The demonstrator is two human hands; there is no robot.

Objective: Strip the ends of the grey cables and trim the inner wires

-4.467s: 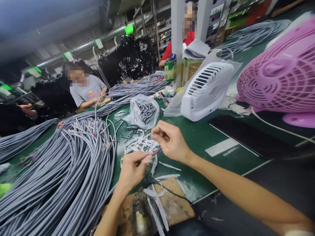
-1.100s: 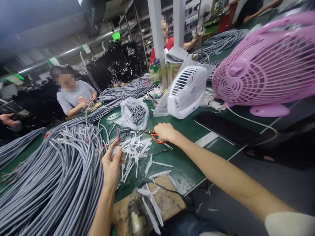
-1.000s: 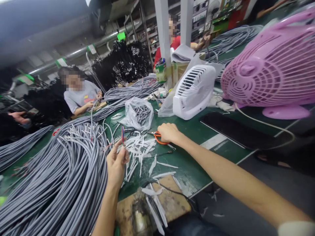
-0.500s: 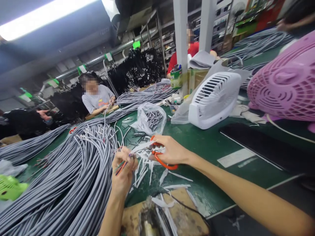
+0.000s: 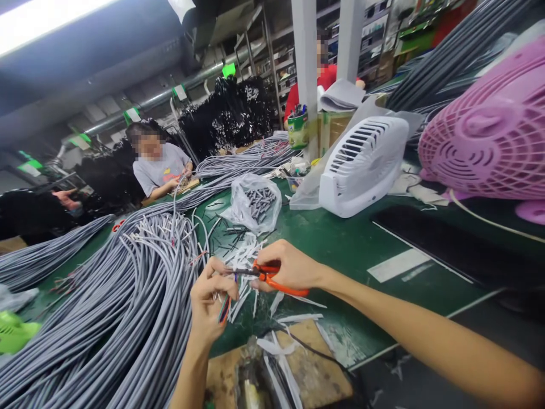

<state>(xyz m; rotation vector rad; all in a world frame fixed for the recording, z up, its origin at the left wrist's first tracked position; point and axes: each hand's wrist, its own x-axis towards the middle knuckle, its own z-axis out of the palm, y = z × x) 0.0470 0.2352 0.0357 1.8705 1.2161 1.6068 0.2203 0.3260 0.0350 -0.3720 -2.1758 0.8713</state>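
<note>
Gripping orange-handled scissors (image 5: pixel 266 278), the right hand (image 5: pixel 287 267) holds their blades (image 5: pixel 242 272) against the fingers of the left hand (image 5: pixel 210 295), which pinches coloured wires (image 5: pixel 223 311). Beyond, white strips (image 5: pixel 246 251) and a bag (image 5: pixel 239 200) lie on the green table (image 5: pixel 336 247).

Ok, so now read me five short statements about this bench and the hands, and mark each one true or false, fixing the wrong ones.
1. The right hand holds the orange-handled scissors. True.
2. The left hand has nothing in it. False: the left hand holds coloured wires.
3. White strips lie scattered on the green table. True.
4. The short pieces in the clear plastic bag are bright yellow. False: the short pieces are grey.
5. In the picture, the white fan stands left of the pink fan. True.
</note>
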